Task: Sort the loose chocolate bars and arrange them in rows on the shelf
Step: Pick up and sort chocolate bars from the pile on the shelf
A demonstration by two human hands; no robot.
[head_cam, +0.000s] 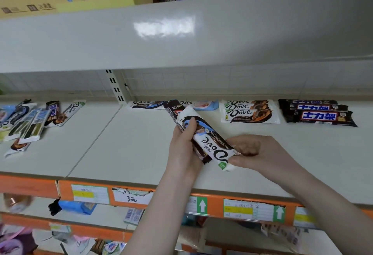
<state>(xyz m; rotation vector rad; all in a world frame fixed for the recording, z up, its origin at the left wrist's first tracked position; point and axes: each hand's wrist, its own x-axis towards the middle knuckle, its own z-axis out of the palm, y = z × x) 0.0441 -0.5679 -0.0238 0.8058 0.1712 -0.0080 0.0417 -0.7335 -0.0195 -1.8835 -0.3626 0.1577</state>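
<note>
I have a small bundle of bars over the middle of the shelf (125, 145), and everything turns on how the top one lies between my two hands. My left hand (182, 150) is wrapped around the bundle from the left, thumb laid across the white Dove bar (210, 143) that sits on top; under it there is at least one dark-wrapped bar (174, 109), though I can't quite tell how many are stacked there. My right hand (250, 152) pinches the near end of the Dove bar, fingers curled in around the wrapper's crimp. The bar's long axis runs diagonally, far end up and to the left toward the back of the shelf, near end down and to the right toward me, its logo reading upside down from here. The sorted rows lie flat along the back: a matching Dove row (148, 104) straight beyond the bundle, another Dove stack (249, 111) and the dark bars (316, 113) further right. The loose pile (30, 121) sits well off to the left. I judge the right hand the better placed to draw the bar free and swing it crosswise.
</note>
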